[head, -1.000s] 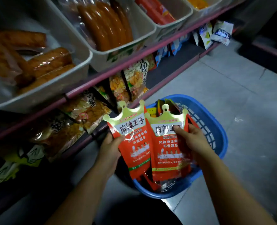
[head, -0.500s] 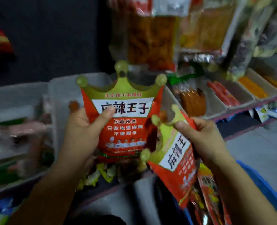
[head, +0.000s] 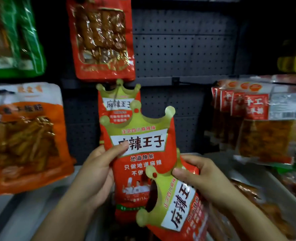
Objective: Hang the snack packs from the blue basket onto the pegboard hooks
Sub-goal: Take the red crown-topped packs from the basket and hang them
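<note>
Left hand [head: 93, 174] grips an upright pack [head: 140, 153] just below the hung pack [head: 116, 101], its crown hole nearest that hook; right hand [head: 201, 178] pinches a tilted pack [head: 176, 206] lower right.

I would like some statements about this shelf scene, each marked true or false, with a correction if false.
1. The left hand holds an upright red snack pack with a green crown-shaped top. True.
2. The right hand is empty. False: it grips a second, tilted red crown-topped pack.
3. A third crown-topped red pack is already on the dark grey pegboard, behind the upright one. True.
4. The blue basket is in view. False: no basket shows.
5. The orange bag with a clear window is to the right of the hands. False: it is on the left.
</note>
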